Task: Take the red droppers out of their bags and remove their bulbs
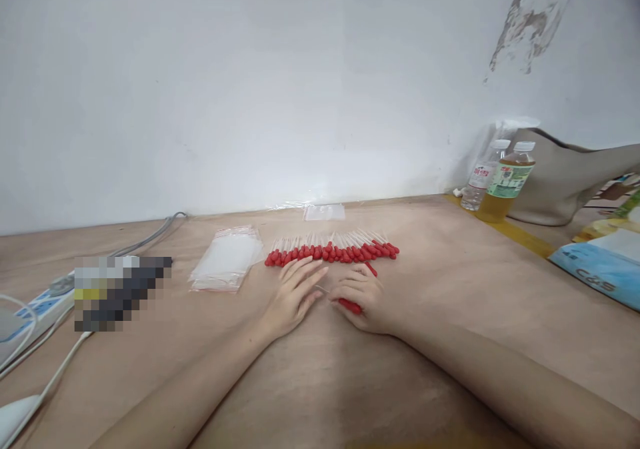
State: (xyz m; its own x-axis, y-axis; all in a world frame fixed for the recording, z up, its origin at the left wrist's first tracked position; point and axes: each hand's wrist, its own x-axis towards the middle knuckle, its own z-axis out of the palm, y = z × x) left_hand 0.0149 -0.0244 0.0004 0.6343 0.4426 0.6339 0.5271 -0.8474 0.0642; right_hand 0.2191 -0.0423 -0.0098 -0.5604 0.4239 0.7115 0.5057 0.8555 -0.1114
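My right hand [361,297] is closed around a small tool with a red handle [350,306]. Its thin pale shaft points left toward my other hand. Fingers stretched out and slightly curved, my left hand [295,295] rests on the table close to that shaft's tip; I cannot tell whether they touch. Just beyond both hands lies a row of red-handled tools [333,254], side by side, thin shafts pointing to the wall. Another red handle [371,269] shows right behind the fingers of my right hand, partly covered.
Clear zip bags [227,259] are stacked left of the row, and one bag [324,213] lies near the wall. A power strip [35,312] with cables sits far left. Two bottles [505,181], a grey bag [545,175] and a blue tissue pack [597,272] stand right.
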